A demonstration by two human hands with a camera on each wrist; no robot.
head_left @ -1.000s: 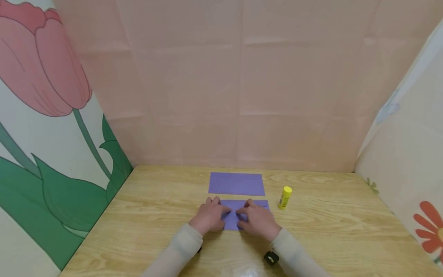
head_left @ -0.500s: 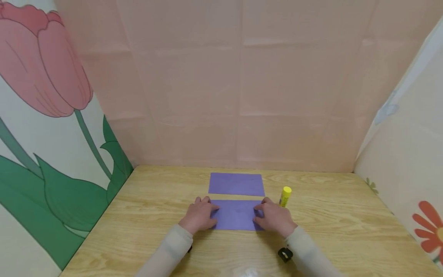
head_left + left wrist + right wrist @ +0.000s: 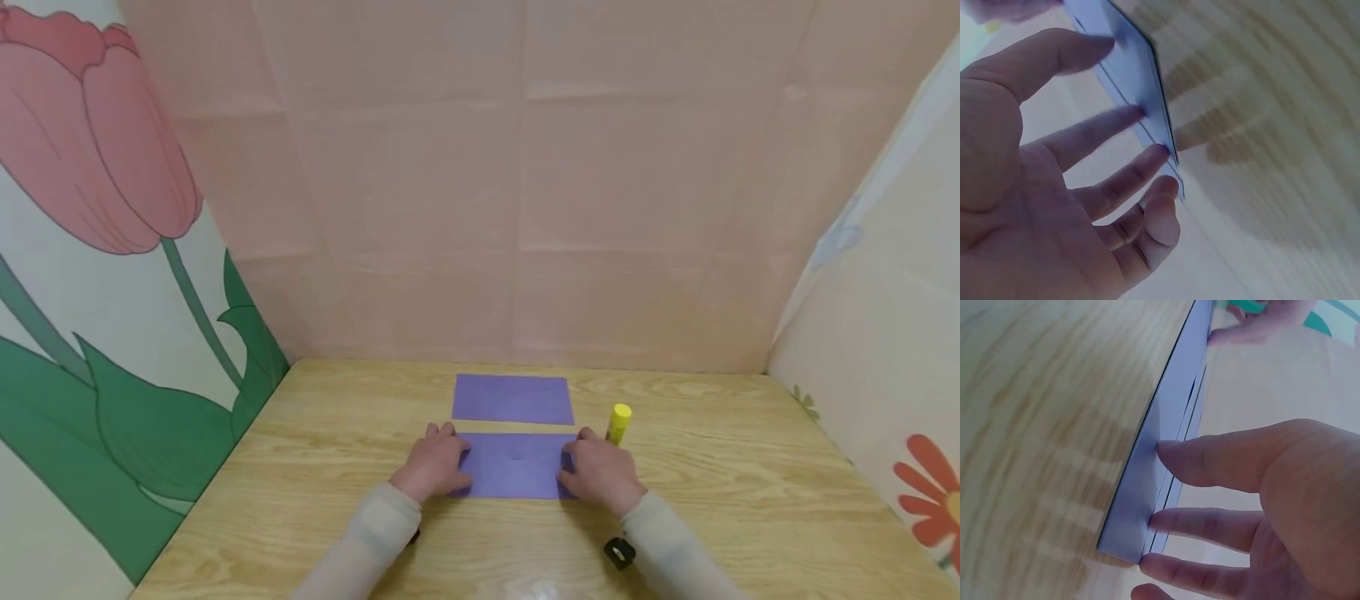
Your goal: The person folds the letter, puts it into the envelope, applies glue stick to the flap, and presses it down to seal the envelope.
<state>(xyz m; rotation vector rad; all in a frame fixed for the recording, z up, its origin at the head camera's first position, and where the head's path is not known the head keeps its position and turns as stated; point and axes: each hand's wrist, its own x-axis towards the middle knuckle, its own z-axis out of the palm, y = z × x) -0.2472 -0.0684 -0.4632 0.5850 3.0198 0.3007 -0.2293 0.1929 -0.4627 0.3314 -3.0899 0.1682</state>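
A purple rectangle of paper (image 3: pixel 517 467) lies flat on the table before me, its long sides running left to right. My left hand (image 3: pixel 433 467) touches its left end, thumb and fingertips pressing on the surface. At the right end my right hand (image 3: pixel 602 471) rests in the same way. Both wrist views show extended, slightly bent fingers on the paper (image 3: pixel 1138 62), (image 3: pixel 1166 419), with nothing gripped. Just beyond lies a second purple paper rectangle (image 3: pixel 512 398), untouched. A yellow glue stick (image 3: pixel 619 423) stands upright behind my right hand, which hides its base.
The wood-grain table (image 3: pixel 360 400) meets a pink draped backdrop (image 3: pixel 517 208) at its far edge. A tulip-painted panel (image 3: pixel 97 150) borders the left side, and a panel with a red flower (image 3: pixel 930 492) the right. Black wrist gear (image 3: pixel 619 552) hangs below my right wrist.
My hands have slid apart across the near paper, from its middle out to its two ends. The far paper and the glue stick have stayed in place.
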